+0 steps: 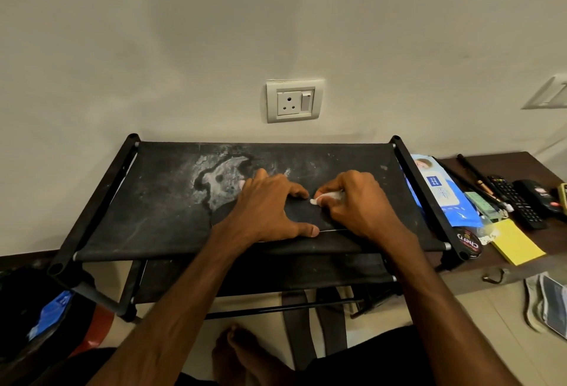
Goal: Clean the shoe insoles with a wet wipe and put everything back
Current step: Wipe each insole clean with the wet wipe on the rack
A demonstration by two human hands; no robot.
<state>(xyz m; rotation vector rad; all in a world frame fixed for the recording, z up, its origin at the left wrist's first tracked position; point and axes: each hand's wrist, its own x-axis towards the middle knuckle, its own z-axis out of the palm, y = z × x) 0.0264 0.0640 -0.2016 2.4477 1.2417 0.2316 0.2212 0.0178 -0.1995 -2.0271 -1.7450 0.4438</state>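
Observation:
A dark insole (302,215) lies flat on the black fabric top shelf (159,214) of a shoe rack. My left hand (270,204) presses on the insole's left part with spread fingers, its thumb at the near edge. My right hand (357,201) pinches a small bunched white wet wipe (319,200) against the insole's far edge. Both hands hide most of the insole. A blue pack of wet wipes (441,194) lies just right of the rack.
A low brown table (527,161) on the right holds a remote control (515,201), yellow sticky notes (515,241), a round tin (468,244) and pens. A pair of shoes (546,303) sits on the floor at right. Dark flat shapes (310,333) lie under the rack. A dark bag (40,309) sits at left.

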